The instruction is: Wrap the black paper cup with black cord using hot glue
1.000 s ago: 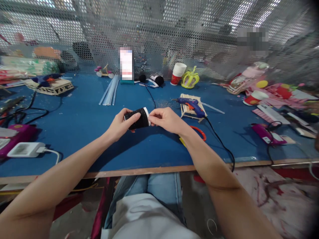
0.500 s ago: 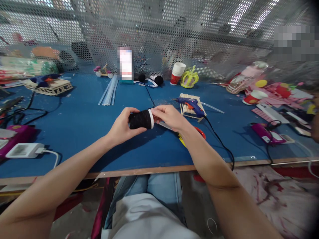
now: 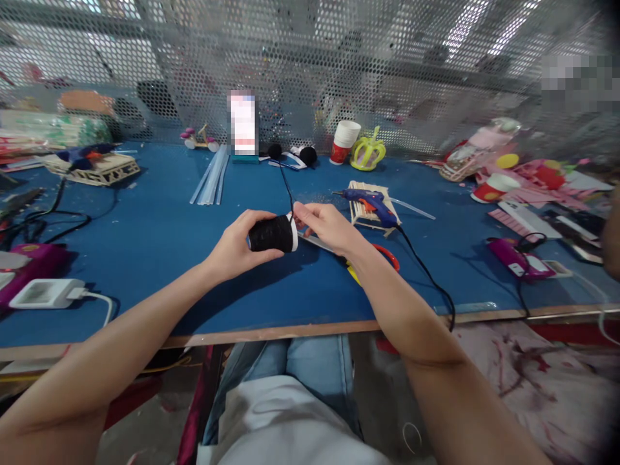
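Head view: hands half-cover black spool (rim peeking out).

Craft workshop: blue workbench, glue gun, mesh partition (perforated metal).

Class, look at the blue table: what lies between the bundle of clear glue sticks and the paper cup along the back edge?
In the head view, between the glue sticks and paper cup lie a blurred upright card and two black pompoms.

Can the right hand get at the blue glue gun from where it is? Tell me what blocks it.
Probably yes. The right hand pinches the black spool's end; the blue glue gun lies just beyond, with nothing between.
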Demonstrator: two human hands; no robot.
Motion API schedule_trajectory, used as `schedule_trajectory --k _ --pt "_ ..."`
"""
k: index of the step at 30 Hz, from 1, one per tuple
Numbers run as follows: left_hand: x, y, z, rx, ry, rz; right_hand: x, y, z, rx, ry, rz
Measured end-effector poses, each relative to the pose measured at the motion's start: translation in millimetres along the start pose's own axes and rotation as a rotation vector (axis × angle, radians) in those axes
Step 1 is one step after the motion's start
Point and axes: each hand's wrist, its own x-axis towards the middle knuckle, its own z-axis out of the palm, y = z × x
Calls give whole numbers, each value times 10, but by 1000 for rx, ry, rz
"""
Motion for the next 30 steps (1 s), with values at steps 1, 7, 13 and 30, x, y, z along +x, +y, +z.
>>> schedule_trajectory --k 1,7,13,30 --pt "-1 3 -2 27 -8 42 -3 2 9 -19 -14 7" --pt "-14 6 -16 148 -63 128 12 33 54 -23 102 31" --pt "3 1 -21 126 -43 78 58 59 65 158 109 0" --pt "45 87 -80 -355 -223 -427 89 74 40 326 249 -259"
